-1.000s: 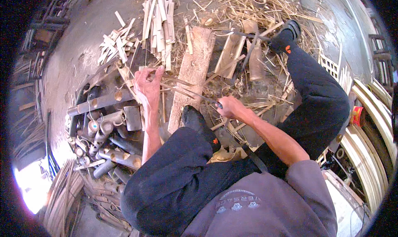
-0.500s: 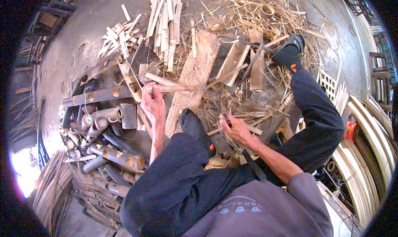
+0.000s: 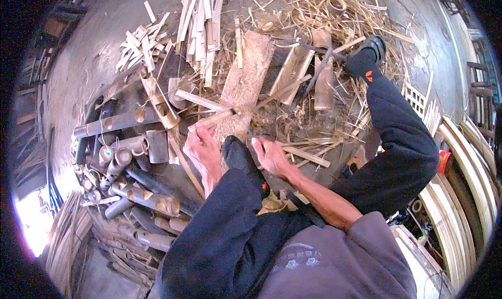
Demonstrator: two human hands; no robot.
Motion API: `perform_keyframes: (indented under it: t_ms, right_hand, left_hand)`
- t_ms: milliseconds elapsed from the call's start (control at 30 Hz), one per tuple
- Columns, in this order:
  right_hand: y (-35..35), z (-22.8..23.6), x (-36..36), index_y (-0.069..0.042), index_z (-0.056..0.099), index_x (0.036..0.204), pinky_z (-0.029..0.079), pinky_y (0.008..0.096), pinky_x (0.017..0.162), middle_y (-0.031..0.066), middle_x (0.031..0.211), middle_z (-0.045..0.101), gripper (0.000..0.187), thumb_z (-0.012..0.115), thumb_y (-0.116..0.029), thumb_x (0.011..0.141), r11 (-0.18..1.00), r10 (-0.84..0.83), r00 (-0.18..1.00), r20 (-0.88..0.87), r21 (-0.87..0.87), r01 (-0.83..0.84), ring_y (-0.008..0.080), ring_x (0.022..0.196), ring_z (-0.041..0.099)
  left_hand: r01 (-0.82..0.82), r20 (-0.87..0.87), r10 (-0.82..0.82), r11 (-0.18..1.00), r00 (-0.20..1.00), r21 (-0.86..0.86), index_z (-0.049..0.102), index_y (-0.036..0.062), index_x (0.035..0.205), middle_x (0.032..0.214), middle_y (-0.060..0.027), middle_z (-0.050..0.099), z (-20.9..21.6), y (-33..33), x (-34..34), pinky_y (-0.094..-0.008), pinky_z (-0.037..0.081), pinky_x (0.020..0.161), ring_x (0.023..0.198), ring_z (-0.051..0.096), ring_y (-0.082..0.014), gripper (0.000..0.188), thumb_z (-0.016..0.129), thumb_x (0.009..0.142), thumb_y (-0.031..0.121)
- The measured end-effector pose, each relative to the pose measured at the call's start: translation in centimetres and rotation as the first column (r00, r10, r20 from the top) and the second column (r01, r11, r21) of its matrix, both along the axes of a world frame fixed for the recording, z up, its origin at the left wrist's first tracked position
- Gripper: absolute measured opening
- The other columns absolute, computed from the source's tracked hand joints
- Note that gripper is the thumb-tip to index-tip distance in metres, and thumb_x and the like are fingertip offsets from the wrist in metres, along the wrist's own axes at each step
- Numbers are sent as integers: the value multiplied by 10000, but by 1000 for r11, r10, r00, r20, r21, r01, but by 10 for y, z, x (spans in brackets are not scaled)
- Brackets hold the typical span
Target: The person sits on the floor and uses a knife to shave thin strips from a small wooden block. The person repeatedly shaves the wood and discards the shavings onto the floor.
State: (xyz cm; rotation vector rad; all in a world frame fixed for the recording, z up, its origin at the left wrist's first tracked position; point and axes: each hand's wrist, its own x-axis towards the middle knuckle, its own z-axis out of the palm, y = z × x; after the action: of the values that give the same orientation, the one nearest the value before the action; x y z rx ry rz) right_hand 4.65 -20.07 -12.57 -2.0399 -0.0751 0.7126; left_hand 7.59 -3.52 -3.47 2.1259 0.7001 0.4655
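My left hand (image 3: 203, 148) grips a short split bamboo strip (image 3: 212, 120), held nearly level over the near end of a worn wooden chopping block (image 3: 246, 79). My right hand (image 3: 270, 156) is closed on the handle of a thin dark knife (image 3: 243, 123). Its blade reaches up-left to the strip's right end. Both hands sit just above my left foot in a dark sock (image 3: 238, 155), between my knees.
Cut bamboo tubes (image 3: 130, 122) lie heaped at the left. A pile of split strips (image 3: 197, 29) is at the top, with shavings and half-culms (image 3: 293, 69) around the block. My right leg stretches to a foot (image 3: 368, 58) at the upper right. Bent bamboo slats (image 3: 460, 194) are stacked at the right.
My left hand has taken up a bamboo strip and drawn it toward my body. My right hand has moved left, bringing the knife to the strip's end.
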Motion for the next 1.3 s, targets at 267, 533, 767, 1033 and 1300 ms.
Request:
perform_keyframes:
  t_ms: [267,533,767,1033,1300]
  right_hand:
    - [14,22,-11,-57,596,1162,519,495,709,269,877,643,406,450,-377,958,997,53,998,-16,-60,-54,420,792,642]
    - [10,25,-18,-13,596,1116,492,500,687,280,793,624,435,395,-371,975,998,59,989,133,-15,-58,451,773,620]
    - [-7,1,-16,-29,612,993,494,539,696,265,797,633,441,390,-410,973,997,-61,993,104,42,57,471,759,610]
    - [-15,-12,-17,0,600,935,432,506,631,265,715,584,435,391,-378,978,991,12,997,78,-134,-2,457,714,581]
    - [-38,-34,-7,-22,639,1124,460,392,672,185,770,646,503,367,-422,986,999,-12,999,37,-43,14,290,724,623]
  left_hand:
    - [-41,-27,44,993,999,113,641,-116,880,716,-216,657,-29,28,-17,-389,505,573,616,661,-276,354,459,930,183]
    - [-17,-77,26,993,997,114,662,-57,839,719,-186,666,-1,5,-12,-361,497,572,644,666,-239,299,457,920,146]
    - [41,-25,-42,998,999,-39,619,-89,986,825,-187,691,-15,-8,-15,-330,557,666,774,705,-258,267,446,958,113]
    - [-4,-70,3,1000,998,-10,643,-29,1055,846,-161,694,-11,-11,-15,-311,539,669,742,686,-212,244,514,948,149]
    - [-37,134,114,878,984,-477,641,-31,1007,766,-80,642,-111,31,16,-310,514,584,687,626,-149,237,503,955,154]
